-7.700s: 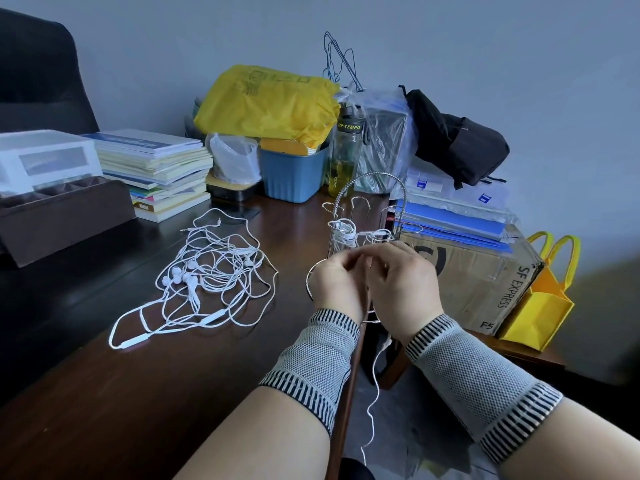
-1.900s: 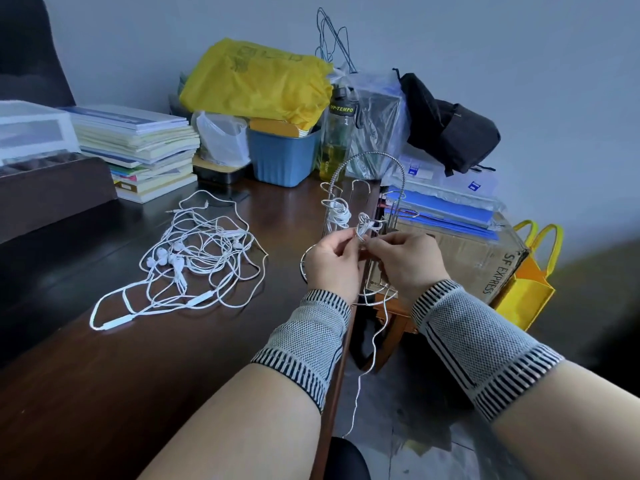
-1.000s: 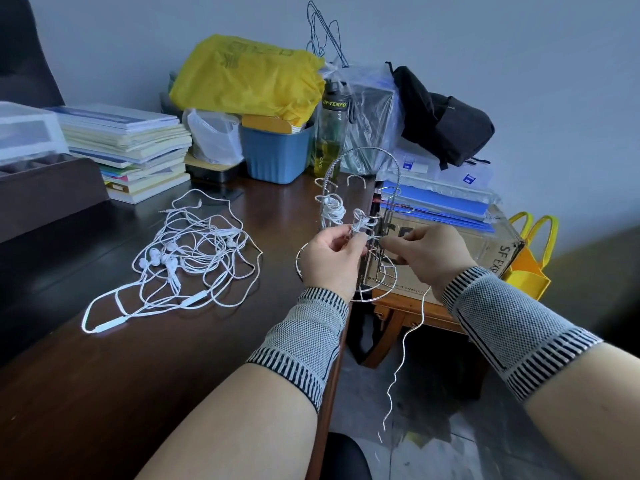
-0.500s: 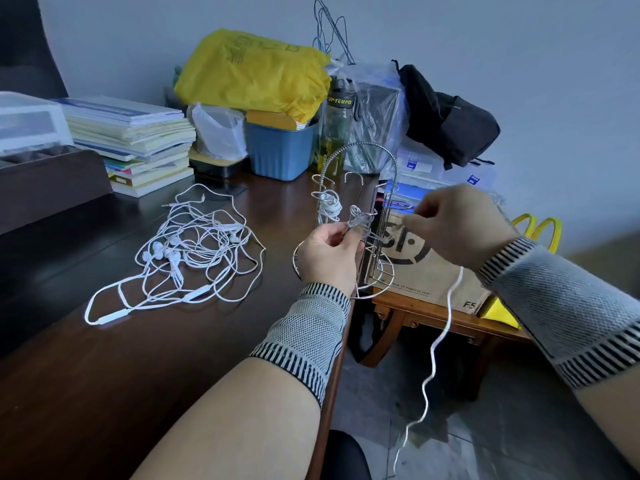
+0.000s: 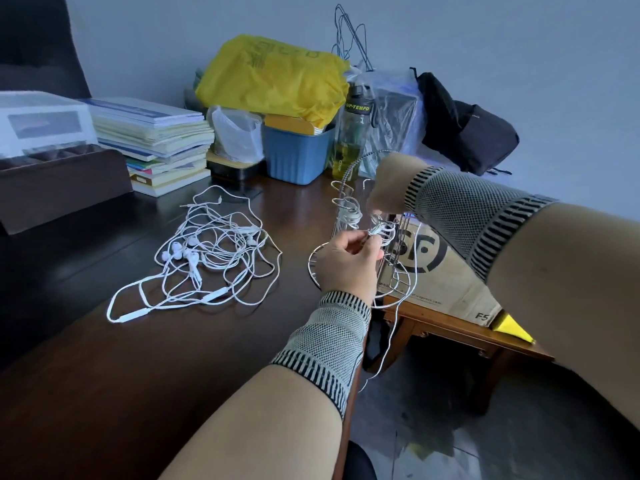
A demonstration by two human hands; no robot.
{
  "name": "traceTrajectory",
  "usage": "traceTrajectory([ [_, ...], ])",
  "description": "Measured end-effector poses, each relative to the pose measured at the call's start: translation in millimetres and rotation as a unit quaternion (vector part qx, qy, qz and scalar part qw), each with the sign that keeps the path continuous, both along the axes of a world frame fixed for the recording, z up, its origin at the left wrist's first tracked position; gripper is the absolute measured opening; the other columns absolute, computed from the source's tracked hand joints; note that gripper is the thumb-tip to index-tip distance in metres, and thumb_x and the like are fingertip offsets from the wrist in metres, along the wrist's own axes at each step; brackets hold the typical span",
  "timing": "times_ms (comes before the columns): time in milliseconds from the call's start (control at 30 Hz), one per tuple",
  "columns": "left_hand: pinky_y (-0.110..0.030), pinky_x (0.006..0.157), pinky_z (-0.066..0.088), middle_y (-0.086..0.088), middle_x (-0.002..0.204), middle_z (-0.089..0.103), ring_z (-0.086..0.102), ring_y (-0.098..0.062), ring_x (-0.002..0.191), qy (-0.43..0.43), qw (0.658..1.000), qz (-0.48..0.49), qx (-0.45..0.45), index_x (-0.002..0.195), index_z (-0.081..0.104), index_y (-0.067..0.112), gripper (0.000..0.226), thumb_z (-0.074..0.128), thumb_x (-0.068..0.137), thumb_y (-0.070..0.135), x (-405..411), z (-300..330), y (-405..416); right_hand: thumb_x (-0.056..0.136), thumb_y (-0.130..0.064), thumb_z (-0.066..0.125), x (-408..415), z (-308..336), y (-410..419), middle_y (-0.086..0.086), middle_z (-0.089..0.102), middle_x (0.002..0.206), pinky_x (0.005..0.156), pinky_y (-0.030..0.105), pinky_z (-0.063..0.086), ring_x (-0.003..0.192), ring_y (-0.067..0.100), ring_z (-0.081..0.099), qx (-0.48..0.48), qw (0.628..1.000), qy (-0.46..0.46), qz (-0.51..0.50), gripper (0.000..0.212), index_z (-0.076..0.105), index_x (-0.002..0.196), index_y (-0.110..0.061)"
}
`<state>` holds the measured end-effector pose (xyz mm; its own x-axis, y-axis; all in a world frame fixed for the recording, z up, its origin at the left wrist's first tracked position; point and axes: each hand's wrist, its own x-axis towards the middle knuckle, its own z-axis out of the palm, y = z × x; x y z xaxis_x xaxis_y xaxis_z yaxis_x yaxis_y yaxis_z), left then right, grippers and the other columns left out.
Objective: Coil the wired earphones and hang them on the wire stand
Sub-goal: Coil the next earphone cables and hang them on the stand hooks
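Wired earphones (image 5: 375, 231): thin white cable, partly wound into a small coil that sits at the wire stand (image 5: 346, 188), at 12 o'clock from my left hand (image 5: 346, 263). My left hand pinches this coil between thumb and curled fingers. From the coil, a loose wavy tail of cable hangs down past the desk edge toward 6 o'clock. My right hand (image 5: 388, 188) is raised at 1 o'clock from the left hand, in front of the stand's arched top; its fingers are turned away from the camera, so I cannot tell whether they grip the cable. A second coiled set (image 5: 349, 214) already hangs on a stand hook, at 11 o'clock from the held coil. A tangled pile of white earphones (image 5: 207, 258) lies on the dark desk (image 5: 138, 358), well apart at 9 o'clock from the left hand.

Change from half a second ago: the right hand has swung from 3 o'clock of the stand up and over toward its top. The left hand has kept its pinch in place.
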<state>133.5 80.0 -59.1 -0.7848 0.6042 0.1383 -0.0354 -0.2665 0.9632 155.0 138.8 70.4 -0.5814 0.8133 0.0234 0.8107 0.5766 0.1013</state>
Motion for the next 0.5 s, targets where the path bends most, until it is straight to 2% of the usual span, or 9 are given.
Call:
traceTrajectory([
  [67, -0.028, 0.065, 0.059, 0.008, 0.061, 0.068, 0.072, -0.011, 0.065, 0.002, 1.000, 0.004, -0.005, 0.070, 0.063, 0.027, 0.020, 0.074, 0.080, 0.014, -1.2, -1.1, 2.6, 0.091, -0.021, 0.060, -5.6, 0.8, 1.2, 0.005, 0.054, 0.080, 0.054, 0.022, 0.042, 0.074, 0.017, 0.054, -0.047, 0.999, 0.006, 0.013, 0.019, 0.052, 0.088, -0.004],
  [133, -0.034, 0.070, 0.060, 0.009, 0.061, 0.068, 0.072, -0.012, 0.067, 0.005, 1.000, 0.005, -0.007, 0.071, 0.063, 0.028, 0.019, 0.075, 0.080, 0.016, -2.2, -2.3, 4.0, 0.092, -0.021, 0.059, -5.7, 2.5, 0.1, 0.004, 0.055, 0.075, 0.050, 0.020, 0.040, 0.062, 0.013, 0.052, -0.082, 0.996, 0.011, 0.016, 0.022, 0.058, 0.086, -0.001],
  [200, -0.035, 0.070, 0.061, 0.010, 0.062, 0.068, 0.072, -0.010, 0.066, 0.003, 1.000, 0.005, -0.009, 0.073, 0.064, 0.027, 0.017, 0.075, 0.080, 0.016, -3.5, -4.0, 5.6, 0.091, -0.026, 0.061, -1.7, 4.9, -3.2, 0.004, 0.060, 0.078, 0.050, 0.019, 0.040, 0.057, 0.011, 0.050, -0.098, 0.995, 0.006, 0.031, 0.024, 0.064, 0.096, -0.003],
  [267, -0.032, 0.069, 0.060, 0.010, 0.063, 0.069, 0.072, -0.009, 0.066, -0.004, 1.000, 0.003, -0.011, 0.078, 0.067, 0.024, 0.012, 0.074, 0.081, 0.015, -4.0, -4.2, 5.9, 0.090, -0.033, 0.063, 2.8, 5.5, -8.8, 0.004, 0.068, 0.092, 0.058, 0.022, 0.045, 0.065, 0.013, 0.056, -0.097, 0.994, 0.004, 0.050, 0.029, 0.069, 0.101, -0.008],
  [333, -0.026, 0.064, 0.059, 0.009, 0.064, 0.069, 0.071, -0.007, 0.065, -0.007, 1.000, 0.003, -0.013, 0.083, 0.070, 0.018, 0.006, 0.074, 0.081, 0.013, -3.8, -3.0, 5.3, 0.092, -0.032, 0.058, 8.3, 0.9, -19.0, 0.003, 0.069, 0.097, 0.064, 0.024, 0.050, 0.082, 0.016, 0.063, -0.025, 0.996, -0.039, 0.082, 0.026, 0.070, 0.101, -0.010],
  [367, -0.022, 0.061, 0.057, 0.009, 0.065, 0.068, 0.070, -0.004, 0.063, -0.005, 1.000, 0.003, -0.014, 0.087, 0.072, 0.014, 0.005, 0.073, 0.082, 0.012, -3.9, -2.8, 5.6, 0.093, -0.026, 0.055, 10.8, -3.4, -25.2, 0.002, 0.068, 0.093, 0.065, 0.025, 0.050, 0.083, 0.017, 0.063, 0.036, 0.992, -0.062, 0.103, 0.023, 0.071, 0.099, -0.011],
  [433, -0.013, 0.055, 0.052, 0.008, 0.067, 0.068, 0.065, 0.003, 0.057, 0.025, 0.999, 0.011, -0.028, 0.093, 0.074, 0.008, 0.010, 0.071, 0.084, 0.009, -4.8, -4.1, 6.4, 0.092, -0.015, 0.052, 17.3, -12.5, -38.2, 0.000, 0.058, 0.082, 0.062, 0.028, 0.046, 0.070, 0.014, 0.055, 0.134, 0.979, -0.064, 0.140, 0.017, 0.066, 0.088, -0.009],
  [500, -0.011, 0.058, 0.050, 0.003, 0.076, 0.071, 0.059, 0.003, 0.057, 0.067, 0.996, 0.028, -0.045, 0.094, 0.076, 0.008, 0.011, 0.070, 0.085, 0.010, -5.2, -5.5, 6.9, 0.091, -0.009, 0.050, 27.2, -21.9, -49.4, 0.001, 0.045, 0.085, 0.059, 0.032, 0.044, 0.067, 0.017, 0.048, 0.179, 0.972, -0.037, 0.149, 0.011, 0.055, 0.081, -0.011],
])
